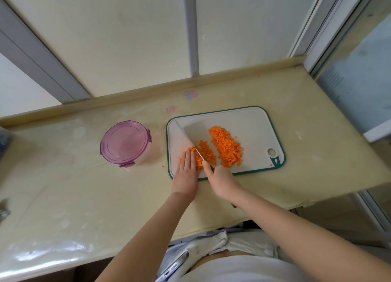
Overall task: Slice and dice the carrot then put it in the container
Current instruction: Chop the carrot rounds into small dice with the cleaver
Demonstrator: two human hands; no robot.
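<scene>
A white cutting board with a green rim lies on the counter. On it sits a large pile of diced carrot, with a smaller heap of carrot pieces to its left. My left hand lies flat with straight fingers on uncut carrot strips. My right hand grips the handle of a broad knife, whose blade stands on the board right beside my left fingertips. A round container with a closed purple lid stands left of the board.
The beige counter ends at a raised back ledge and wall panels behind. A few carrot bits lie off the board's left edge. A dark object shows at the far left edge.
</scene>
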